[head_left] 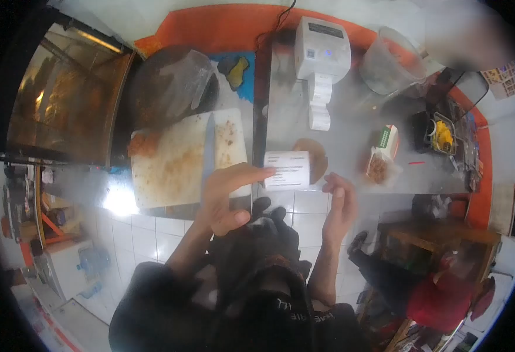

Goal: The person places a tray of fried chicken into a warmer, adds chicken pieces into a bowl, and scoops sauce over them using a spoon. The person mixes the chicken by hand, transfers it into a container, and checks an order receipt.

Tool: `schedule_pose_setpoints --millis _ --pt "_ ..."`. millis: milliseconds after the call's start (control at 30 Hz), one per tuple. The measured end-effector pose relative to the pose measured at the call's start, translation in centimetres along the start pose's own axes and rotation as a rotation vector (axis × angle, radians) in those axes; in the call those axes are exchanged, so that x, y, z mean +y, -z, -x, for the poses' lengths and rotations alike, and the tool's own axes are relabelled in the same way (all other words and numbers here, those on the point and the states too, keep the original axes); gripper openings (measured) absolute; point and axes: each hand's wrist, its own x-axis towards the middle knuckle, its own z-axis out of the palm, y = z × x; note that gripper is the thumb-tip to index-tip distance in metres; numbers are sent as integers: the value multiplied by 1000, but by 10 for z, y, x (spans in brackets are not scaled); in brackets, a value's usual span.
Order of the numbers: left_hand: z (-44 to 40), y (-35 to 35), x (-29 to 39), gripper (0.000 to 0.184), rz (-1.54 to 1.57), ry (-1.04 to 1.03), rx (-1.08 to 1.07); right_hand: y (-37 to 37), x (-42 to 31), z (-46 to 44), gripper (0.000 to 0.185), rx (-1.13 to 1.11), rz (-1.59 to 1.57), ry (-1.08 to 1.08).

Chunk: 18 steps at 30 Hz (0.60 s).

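Note:
A white printed label (287,170) lies near the counter's front edge, partly over a round brown item (319,157). My left hand (228,196) is over the right edge of the stained cutting board (175,155), its index fingertip at the label's left part and its thumb apart. Just right of the label is my right hand (341,202), fingers loosely bent and apart, with nothing visible in it. A long knife (209,146) lies on the board, its lower end hidden behind my left hand. The label printer (323,50) stands at the back with a strip of labels (320,100) hanging out.
A food box (380,155) sits on the metal counter (351,132) to the right, beyond it a container with yellow pieces (443,135). A clear bucket (389,61) stands back right. Another person in red (442,299) is at lower right.

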Motion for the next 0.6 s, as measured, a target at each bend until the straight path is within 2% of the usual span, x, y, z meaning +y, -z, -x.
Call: schedule_pose_setpoints --millis 67,167,400,600 --pt "2 -7 2 74 59 49 -8 -2 -22 -3 26 -149 -138 114" --pt "1 -15 4 73 120 77 -11 0 -38 -3 23 -221 -199 139" --pt "4 -19 10 72 152 85 -55 6 -45 9 20 -254 -214 167" --pt "11 -25 13 71 198 150 -35 11 -47 19 20 -241 -211 109"
